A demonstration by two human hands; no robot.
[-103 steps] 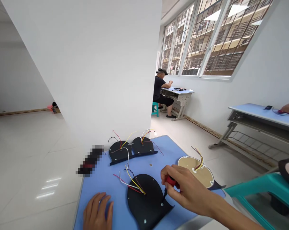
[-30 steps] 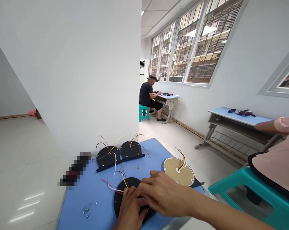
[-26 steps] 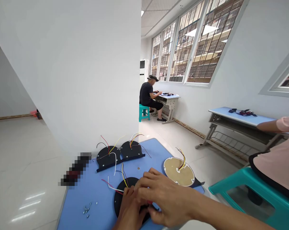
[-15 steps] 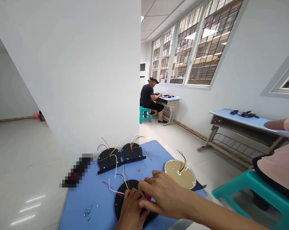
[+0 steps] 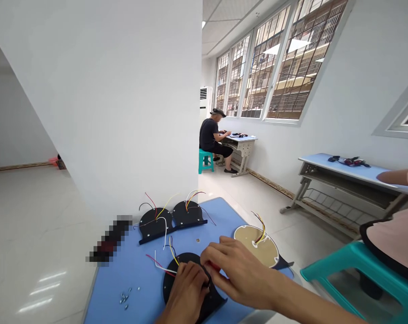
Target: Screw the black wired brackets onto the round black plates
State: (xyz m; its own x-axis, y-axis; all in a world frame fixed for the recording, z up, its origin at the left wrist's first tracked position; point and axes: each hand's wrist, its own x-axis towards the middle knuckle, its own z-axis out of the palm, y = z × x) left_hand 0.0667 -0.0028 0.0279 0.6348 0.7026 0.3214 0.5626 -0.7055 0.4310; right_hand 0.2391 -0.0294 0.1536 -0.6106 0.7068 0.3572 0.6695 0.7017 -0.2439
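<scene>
On the blue tabletop point(image 5: 220, 211), close to the person, lay a round black plate point(image 5: 215, 302). Thin wires point(image 5: 166, 269) in white, red, yellow and a dark color poked up from it. The left hand point(image 5: 188, 287) rested on the plate with its fingers bent, but I could not tell if they pinched anything. The right hand point(image 5: 236, 265) was curled around a red handle point(image 5: 215, 266), and only a bit of it showed. Its tip was hidden, so I could not tell what it touched.

A few things could have gone wrong. If the tip slipped, it might have poked the left hand, because the two hands were so close. If the left hand did not press hard enough, a push could have made the plate slide or turn. The wires were just beside the left hand, so a quick move might have bent or pulled them. The little screws point(image 5: 124, 298) lay loose to the left, and a bump could have rolled them away. The tan disk point(image 5: 249, 242) sat just past the right hand, where a wide swing might have knocked it.
</scene>
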